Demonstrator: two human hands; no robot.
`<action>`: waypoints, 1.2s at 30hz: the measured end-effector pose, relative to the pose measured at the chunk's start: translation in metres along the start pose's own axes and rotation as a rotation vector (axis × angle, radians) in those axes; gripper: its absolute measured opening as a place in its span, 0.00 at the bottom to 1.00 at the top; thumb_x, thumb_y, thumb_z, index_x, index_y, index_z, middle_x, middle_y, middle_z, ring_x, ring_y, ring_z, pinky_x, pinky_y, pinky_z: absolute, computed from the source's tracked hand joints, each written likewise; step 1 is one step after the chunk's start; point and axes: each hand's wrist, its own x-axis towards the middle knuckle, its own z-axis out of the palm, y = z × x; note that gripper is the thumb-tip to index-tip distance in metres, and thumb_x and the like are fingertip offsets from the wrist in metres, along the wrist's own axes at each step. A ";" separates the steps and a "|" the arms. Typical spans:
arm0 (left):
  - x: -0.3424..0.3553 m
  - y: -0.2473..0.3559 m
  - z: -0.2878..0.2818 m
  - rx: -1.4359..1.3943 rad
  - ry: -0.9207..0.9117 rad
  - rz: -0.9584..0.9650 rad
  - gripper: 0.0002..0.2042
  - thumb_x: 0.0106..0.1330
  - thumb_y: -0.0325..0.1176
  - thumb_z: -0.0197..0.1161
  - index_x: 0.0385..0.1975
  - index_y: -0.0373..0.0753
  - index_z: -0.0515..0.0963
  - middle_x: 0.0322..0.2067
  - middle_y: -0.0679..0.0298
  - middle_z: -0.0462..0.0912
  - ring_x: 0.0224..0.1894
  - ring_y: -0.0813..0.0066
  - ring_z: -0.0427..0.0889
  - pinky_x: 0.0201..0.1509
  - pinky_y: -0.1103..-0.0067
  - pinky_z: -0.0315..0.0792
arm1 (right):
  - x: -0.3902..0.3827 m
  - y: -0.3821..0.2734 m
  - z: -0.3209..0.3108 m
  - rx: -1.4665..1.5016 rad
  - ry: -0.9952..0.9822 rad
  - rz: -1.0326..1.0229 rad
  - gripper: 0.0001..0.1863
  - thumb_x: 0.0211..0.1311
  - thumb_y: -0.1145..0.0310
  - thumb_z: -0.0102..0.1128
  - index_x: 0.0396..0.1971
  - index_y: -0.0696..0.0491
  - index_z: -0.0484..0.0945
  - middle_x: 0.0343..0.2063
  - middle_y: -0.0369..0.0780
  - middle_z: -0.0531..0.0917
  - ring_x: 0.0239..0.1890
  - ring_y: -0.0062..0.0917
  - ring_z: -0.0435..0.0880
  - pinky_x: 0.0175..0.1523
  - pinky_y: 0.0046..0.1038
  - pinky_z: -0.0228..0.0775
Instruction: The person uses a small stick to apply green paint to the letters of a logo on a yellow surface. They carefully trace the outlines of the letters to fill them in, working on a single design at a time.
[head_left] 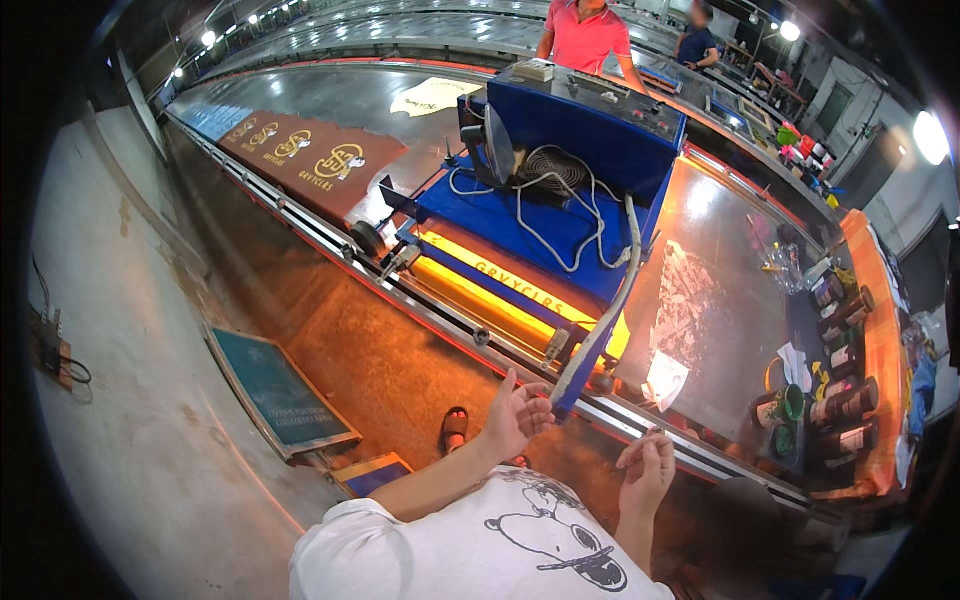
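Observation:
A blue wheeled heater [510, 225] straddles the long printing table, its underside glowing orange over a printed cloth panel [520, 285]. My left hand [517, 418] is raised at the table's near edge, palm up with fingers loosely apart, close to the lower end of the heater's blue side bar [580, 375]. Nothing shows in it. My right hand [648, 470] hovers by the near rail [640, 430], farther right, its fingers loosely bent; no held thing is visible. Brown cloth panels [315, 170] with yellow and white prints lie on the table to the left.
Jars of ink [845, 400] crowd an orange-lit shelf [870, 340] on the right. A framed screen [275, 385] leans by the wall at left. A cable [560, 250] loops over the heater. One person [590, 40] stands across the table, another [695, 45] farther back.

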 end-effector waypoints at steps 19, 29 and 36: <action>-0.016 0.034 -0.015 -0.006 0.092 0.053 0.35 0.73 0.73 0.51 0.52 0.43 0.76 0.32 0.61 0.83 0.35 0.62 0.83 0.42 0.69 0.79 | -0.006 0.033 0.030 -0.091 -0.038 0.169 0.03 0.78 0.72 0.56 0.41 0.56 0.76 0.32 0.38 0.83 0.29 0.19 0.81 0.37 0.21 0.72; -0.017 0.031 -0.007 0.024 0.132 0.056 0.34 0.73 0.72 0.51 0.53 0.42 0.76 0.32 0.60 0.84 0.35 0.62 0.83 0.43 0.70 0.78 | -0.016 0.046 0.021 -0.122 -0.077 0.219 0.02 0.77 0.74 0.56 0.43 0.56 0.75 0.31 0.39 0.83 0.29 0.21 0.81 0.36 0.23 0.75; -0.008 0.023 -0.013 -0.007 0.089 0.047 0.35 0.73 0.72 0.51 0.53 0.41 0.76 0.32 0.58 0.84 0.35 0.60 0.83 0.44 0.68 0.79 | -0.010 0.042 0.017 -0.088 -0.077 0.197 0.04 0.78 0.72 0.56 0.41 0.57 0.76 0.30 0.37 0.82 0.29 0.19 0.80 0.37 0.22 0.72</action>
